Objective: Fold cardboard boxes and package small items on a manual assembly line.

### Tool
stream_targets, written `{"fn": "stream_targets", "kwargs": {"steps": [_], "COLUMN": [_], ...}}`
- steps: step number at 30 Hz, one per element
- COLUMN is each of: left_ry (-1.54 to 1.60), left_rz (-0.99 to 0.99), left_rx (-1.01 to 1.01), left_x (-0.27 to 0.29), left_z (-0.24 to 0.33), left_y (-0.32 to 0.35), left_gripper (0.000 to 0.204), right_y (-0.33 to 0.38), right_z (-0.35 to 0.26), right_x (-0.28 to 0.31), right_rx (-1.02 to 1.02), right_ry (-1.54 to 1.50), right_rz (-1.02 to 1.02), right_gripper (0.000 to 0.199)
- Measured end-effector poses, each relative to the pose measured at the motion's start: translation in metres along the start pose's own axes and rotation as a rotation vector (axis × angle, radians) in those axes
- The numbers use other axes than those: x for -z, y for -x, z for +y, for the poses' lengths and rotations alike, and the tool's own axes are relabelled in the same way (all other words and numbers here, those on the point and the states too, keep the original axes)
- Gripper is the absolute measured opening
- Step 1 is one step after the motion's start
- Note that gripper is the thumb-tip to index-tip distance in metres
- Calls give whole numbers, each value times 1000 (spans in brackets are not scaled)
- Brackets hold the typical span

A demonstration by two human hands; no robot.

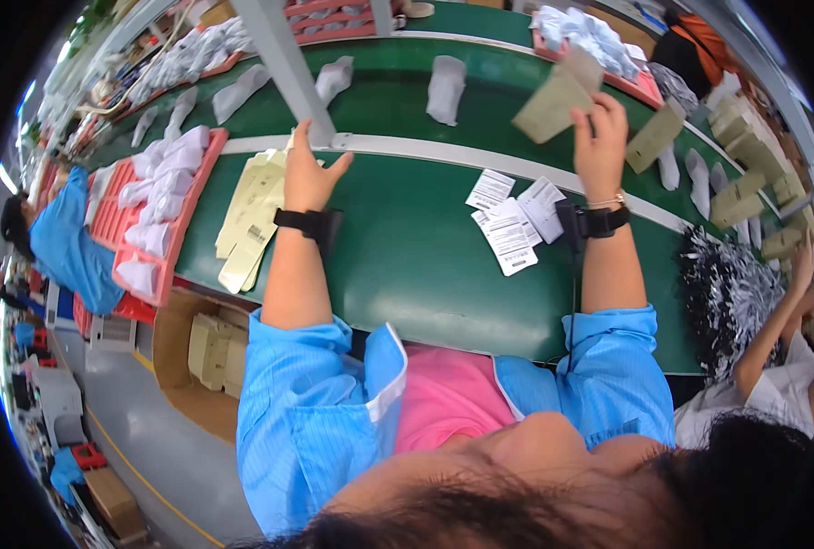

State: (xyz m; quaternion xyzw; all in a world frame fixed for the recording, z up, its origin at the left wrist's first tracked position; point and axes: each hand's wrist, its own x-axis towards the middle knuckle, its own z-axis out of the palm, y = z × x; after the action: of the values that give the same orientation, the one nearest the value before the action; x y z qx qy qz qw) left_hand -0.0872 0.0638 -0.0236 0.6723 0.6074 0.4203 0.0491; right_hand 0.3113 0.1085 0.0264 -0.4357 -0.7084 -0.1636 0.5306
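My left hand [311,178] is open, thumb and fingers spread, beside a stack of flat pale-yellow cartons [259,206] on the green worktop. Nothing shows in its grasp. At the far right of the bench, my right hand [601,151] is raised, with its fingers at the edge of a tan carton [558,99]. The carton is tilted over the green conveyor belt and slightly blurred. Below and left of that hand, several white printed cards [509,231] lie loosely overlapped on the worktop. Both wrists wear black straps.
White wrapped pieces [445,90] and tan cartons [656,135] sit along the belt [380,96]. A pink crate [174,224] stands at left, a grey post [288,69] ahead. Black-and-silver tinsel [727,297] and a co-worker's arm [773,334] are at right. A cardboard box [174,366] stands lower left.
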Motion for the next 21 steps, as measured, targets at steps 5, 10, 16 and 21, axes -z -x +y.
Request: {"fn": "stream_targets", "kwargs": {"steps": [5, 10, 16, 21], "left_ry": [-588, -449, -554, -453], "left_rz": [-435, -584, -484, -172], "left_rx": [415, 456, 393, 174], "left_x": [61, 80, 86, 101], "left_z": [-24, -113, -93, -36], "left_y": [-1, 11, 13, 18], "left_gripper": [114, 123, 117, 108], "right_y": [17, 5, 2, 5], "right_z": [71, 46, 11, -30], "right_x": [-15, -19, -9, -3], "right_rx": [-41, -7, 20, 82], "right_ry": [121, 92, -11, -197], "right_rz": [-5, 204, 206, 45], "right_gripper": [22, 41, 53, 50]}}
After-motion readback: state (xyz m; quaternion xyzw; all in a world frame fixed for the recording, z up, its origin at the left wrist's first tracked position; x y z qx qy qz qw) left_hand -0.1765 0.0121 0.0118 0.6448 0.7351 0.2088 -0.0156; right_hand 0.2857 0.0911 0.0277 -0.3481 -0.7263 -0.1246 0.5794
